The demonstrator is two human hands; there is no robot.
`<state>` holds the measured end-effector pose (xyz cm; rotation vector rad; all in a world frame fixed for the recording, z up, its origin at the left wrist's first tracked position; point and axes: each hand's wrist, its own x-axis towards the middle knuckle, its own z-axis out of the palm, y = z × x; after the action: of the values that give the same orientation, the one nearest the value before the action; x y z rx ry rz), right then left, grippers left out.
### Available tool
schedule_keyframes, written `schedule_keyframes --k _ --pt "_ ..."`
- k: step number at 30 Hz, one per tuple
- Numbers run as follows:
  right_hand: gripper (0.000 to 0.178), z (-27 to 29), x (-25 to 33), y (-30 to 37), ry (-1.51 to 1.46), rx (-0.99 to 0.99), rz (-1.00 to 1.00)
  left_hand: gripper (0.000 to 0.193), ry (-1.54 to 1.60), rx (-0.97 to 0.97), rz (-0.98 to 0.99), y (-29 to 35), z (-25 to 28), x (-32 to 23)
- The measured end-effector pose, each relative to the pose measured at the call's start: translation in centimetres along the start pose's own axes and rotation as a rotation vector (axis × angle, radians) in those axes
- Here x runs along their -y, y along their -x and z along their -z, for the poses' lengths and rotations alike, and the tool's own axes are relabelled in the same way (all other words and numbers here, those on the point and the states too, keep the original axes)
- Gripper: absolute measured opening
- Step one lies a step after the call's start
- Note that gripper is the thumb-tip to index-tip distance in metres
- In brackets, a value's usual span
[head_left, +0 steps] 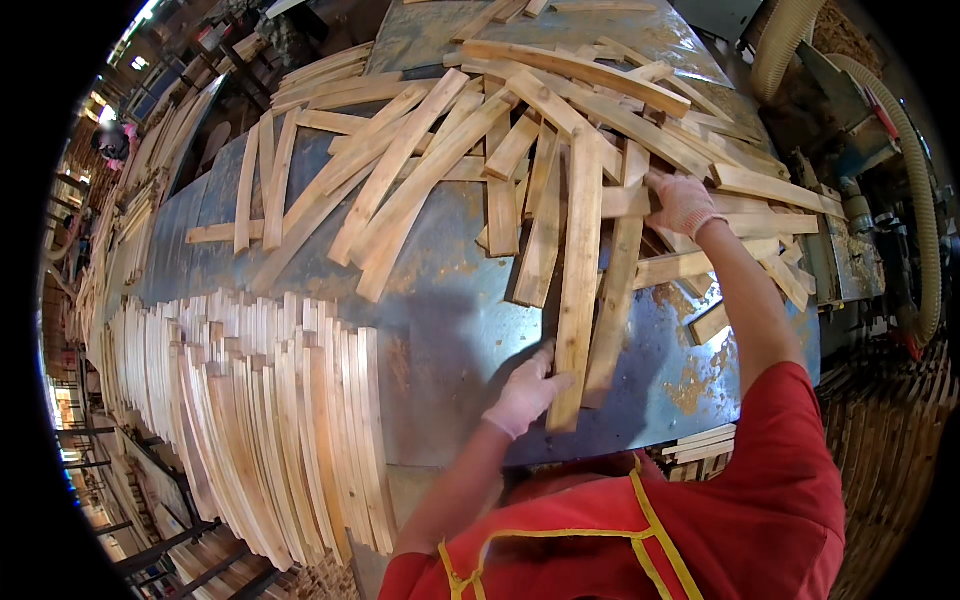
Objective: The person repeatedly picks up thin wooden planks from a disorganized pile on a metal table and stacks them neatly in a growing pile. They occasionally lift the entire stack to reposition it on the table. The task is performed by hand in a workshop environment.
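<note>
A loose heap of pale wooden boards [510, 150] lies crisscrossed over the far half of the metal table. My left hand [522, 394], in a light glove, is at the near end of a long board [577, 290] that points toward me; the thumb lies over its left edge, and the other fingers are partly hidden beside it. Farther off to the right, my gloved right hand [686, 204] has its fingers curled at the boards near the upper part of a neighbouring board [618, 280]. Its fingertips are partly hidden, so which board it grips is unclear.
At the left, many boards stand in a tight row [290, 430] along the metal table [430, 350]. A ribbed hose [915, 190] and machinery [850, 190] border the right side. More stacked boards [885, 450] are at the lower right.
</note>
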<state>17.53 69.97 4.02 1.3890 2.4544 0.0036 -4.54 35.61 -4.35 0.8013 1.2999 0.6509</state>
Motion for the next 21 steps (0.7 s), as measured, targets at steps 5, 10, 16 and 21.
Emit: schedule_keyframes --k 5,10,16,21 --pt "0.086 4.2 6.1 7.5 -0.141 0.119 0.276 0.056 0.388 -0.196 -0.162 10.9 0.8 4.4" --pt "0.073 -0.8 14.8 10.6 -1.061 0.116 0.092 0.041 0.337 -0.562 -0.226 20.3 1.0 7.8" --pt "0.065 -7.9 34.4 12.2 -1.332 0.112 -0.013 0.045 -0.248 -0.802 0.118 25.3 3.2 15.6" --pt "0.057 -7.8 46.6 15.3 -0.953 0.279 0.189 0.06 -0.742 -1.033 0.063 27.6 4.0 18.8"
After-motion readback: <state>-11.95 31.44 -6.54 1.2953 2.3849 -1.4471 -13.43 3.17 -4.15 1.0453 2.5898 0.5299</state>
